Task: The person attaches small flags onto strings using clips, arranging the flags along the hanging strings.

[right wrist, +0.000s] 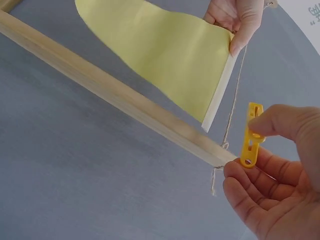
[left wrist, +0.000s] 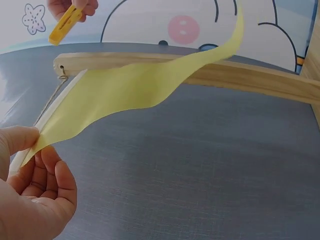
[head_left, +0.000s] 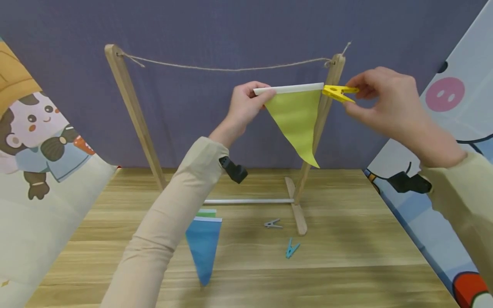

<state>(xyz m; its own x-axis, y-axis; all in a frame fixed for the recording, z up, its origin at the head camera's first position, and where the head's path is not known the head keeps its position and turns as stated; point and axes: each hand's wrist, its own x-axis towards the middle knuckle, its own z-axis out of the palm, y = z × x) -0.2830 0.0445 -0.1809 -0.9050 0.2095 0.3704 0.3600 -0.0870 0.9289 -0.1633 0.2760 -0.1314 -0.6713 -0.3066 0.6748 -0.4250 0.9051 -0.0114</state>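
Observation:
My left hand (head_left: 248, 102) pinches a yellow-green pennant (head_left: 296, 113) at the left end of its white top band, thumb in front. The pennant hangs point down before the right wooden post (head_left: 334, 72), below the string (head_left: 231, 69). Between thumb and fingers my right hand (head_left: 393, 100) grips a yellow clothespin (head_left: 338, 92). In the head view the clothespin's tip lines up with the band's right end; in the right wrist view the clothespin (right wrist: 253, 135) stands apart from the pennant (right wrist: 170, 55).
Twine sags between the right post and the left post (head_left: 135, 111). A white rod (head_left: 250, 201) joins the stand low down. On the table (head_left: 346, 256) lie a blue pennant (head_left: 205, 248) over a green pennant (head_left: 208, 213), a grey clothespin (head_left: 273, 223) and a teal clothespin (head_left: 291, 248).

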